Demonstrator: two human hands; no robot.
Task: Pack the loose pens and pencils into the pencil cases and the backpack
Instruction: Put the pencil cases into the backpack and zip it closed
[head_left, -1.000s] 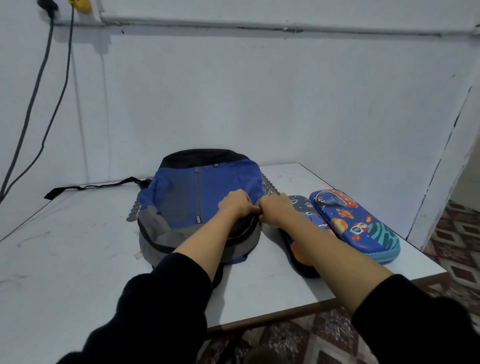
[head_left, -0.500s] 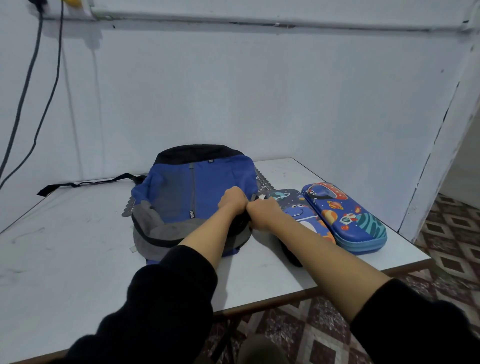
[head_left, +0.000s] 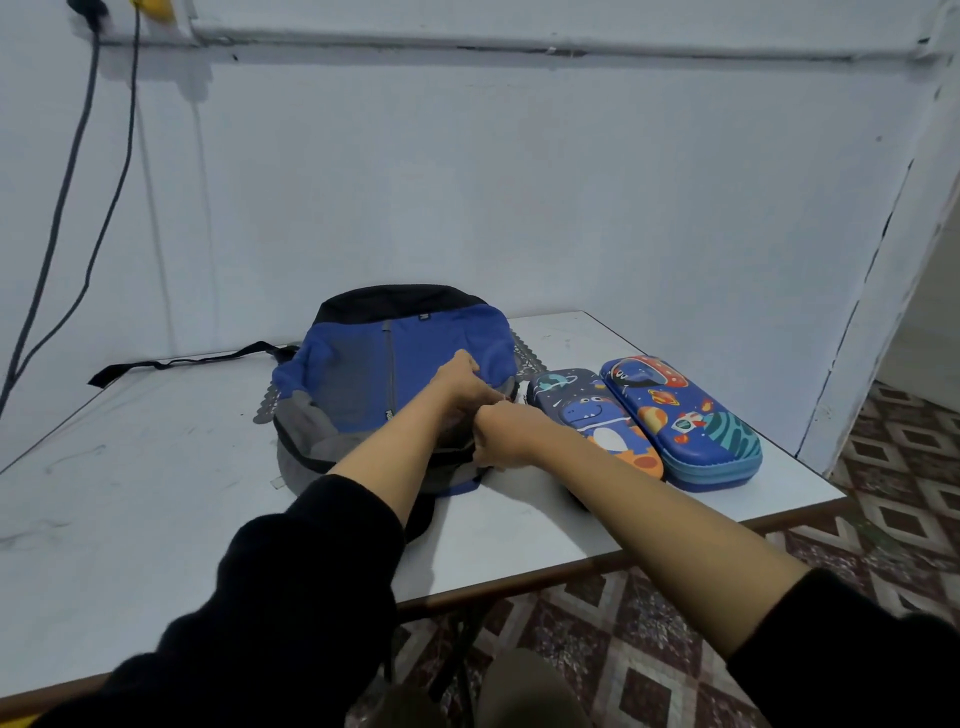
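Scuffed white table (head_left: 130, 493) is stretching wide leftward of the hands. Left hand (head_left: 460, 382) is gripping the soft blue-and-grey backpack (head_left: 363, 374) by its fabric; right hand (head_left: 506, 434) is pinching its near rim. Rightward, the glossy moulded dinosaur pencil case (head_left: 587, 410) and planet pencil case (head_left: 680, 415) are lying closed, side by side, near the table's edge.

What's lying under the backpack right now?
A grey scalloped mat shows past both sides of the backpack; its middle is covered. The left hand and right hand grip the backpack's rim.
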